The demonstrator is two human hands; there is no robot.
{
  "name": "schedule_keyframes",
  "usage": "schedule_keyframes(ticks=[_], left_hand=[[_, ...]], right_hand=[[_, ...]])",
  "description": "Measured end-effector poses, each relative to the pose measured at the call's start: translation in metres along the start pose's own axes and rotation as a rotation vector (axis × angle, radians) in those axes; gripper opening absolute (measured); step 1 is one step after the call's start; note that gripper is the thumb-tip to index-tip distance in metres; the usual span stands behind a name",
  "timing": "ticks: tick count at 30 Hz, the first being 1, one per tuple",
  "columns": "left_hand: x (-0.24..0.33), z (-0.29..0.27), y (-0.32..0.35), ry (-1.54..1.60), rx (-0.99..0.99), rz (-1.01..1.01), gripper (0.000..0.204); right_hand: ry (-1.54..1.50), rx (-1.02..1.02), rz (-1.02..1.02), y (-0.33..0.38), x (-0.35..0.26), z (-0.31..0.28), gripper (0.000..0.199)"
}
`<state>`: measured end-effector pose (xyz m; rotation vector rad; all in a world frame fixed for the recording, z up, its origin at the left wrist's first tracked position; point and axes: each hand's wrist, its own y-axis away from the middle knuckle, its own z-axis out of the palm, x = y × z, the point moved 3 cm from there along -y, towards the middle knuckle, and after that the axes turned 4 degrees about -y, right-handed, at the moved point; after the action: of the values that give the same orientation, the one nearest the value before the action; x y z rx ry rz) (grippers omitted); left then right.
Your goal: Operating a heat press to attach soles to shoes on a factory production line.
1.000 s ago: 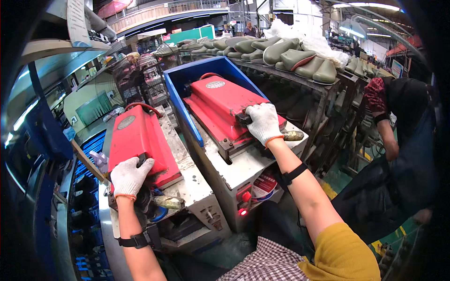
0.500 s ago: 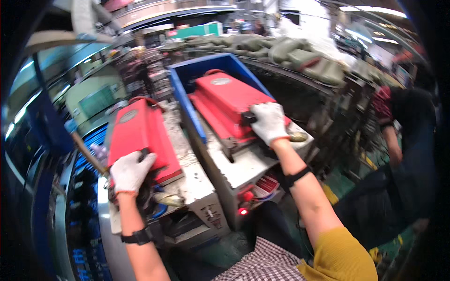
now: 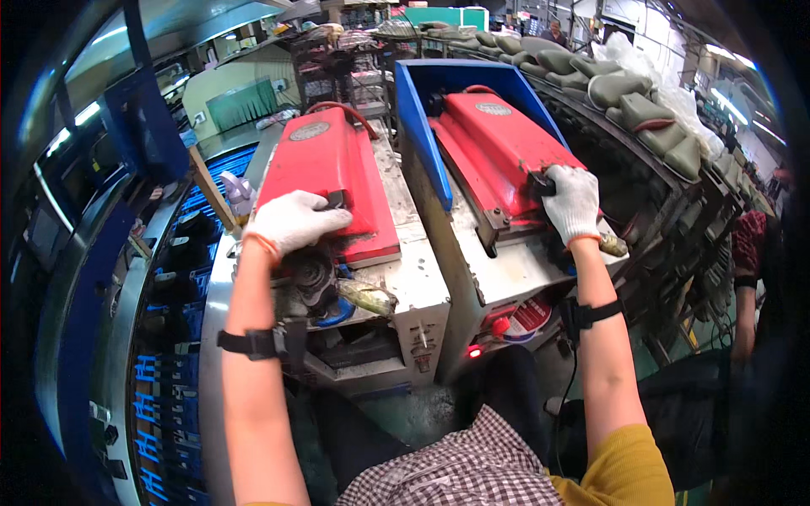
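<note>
Two red machine covers lie side by side on white machine bodies. My left hand [image 3: 295,222], in a white knit glove, grips the black handle [image 3: 337,200] at the front of the left red cover [image 3: 316,160]. Gloved the same way, my right hand [image 3: 574,202] is closed round the black handle [image 3: 540,180] on the right red cover [image 3: 498,131]. Both covers are lowered, and what lies under them is hidden. A worn, tape-wrapped piece [image 3: 368,297] sticks out below the left cover, with a similar piece [image 3: 613,245] beside my right wrist.
A blue guard [image 3: 439,173] surrounds the right cover's back and left side. Left of the machines runs a conveyor [image 3: 156,396] with blue parts. Olive-green boot-like pieces [image 3: 620,88] crowd a rack at the back right. Another person's arm [image 3: 745,316] shows at far right.
My view has swung left, so the machines sit further right in the picture. Both hands stay on the handles, and the covers look unmoved.
</note>
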<state>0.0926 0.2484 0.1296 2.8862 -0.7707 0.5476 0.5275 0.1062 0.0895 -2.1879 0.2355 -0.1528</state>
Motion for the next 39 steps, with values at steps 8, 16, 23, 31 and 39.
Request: schedule_keyframes(ticks=[8, 16, 23, 31, 39], left_hand=[[0.011, 0.007, 0.005, -0.119, 0.119, -0.046, 0.056], [0.017, 0.007, 0.005, -0.128, 0.092, -0.02, 0.072], [0.006, 0.002, 0.012, -0.204, 0.133, -0.027, 0.074], [0.011, 0.011, 0.004, -0.209, 0.261, 0.044, 0.07], [0.009, 0.012, 0.014, -0.194, 0.299, -0.03, 0.066]], right_hand=[[-0.011, -0.044, 0.013, 0.005, 0.003, -0.002, 0.012], [-0.009, 0.056, -0.069, 0.01, 0.008, -0.012, 0.009], [-0.046, 0.016, -0.044, 0.007, -0.003, -0.005, 0.012], [-0.034, 0.015, -0.011, 0.005, 0.003, -0.01, 0.01], [-0.027, 0.007, -0.013, 0.004, -0.004, -0.01, 0.01]])
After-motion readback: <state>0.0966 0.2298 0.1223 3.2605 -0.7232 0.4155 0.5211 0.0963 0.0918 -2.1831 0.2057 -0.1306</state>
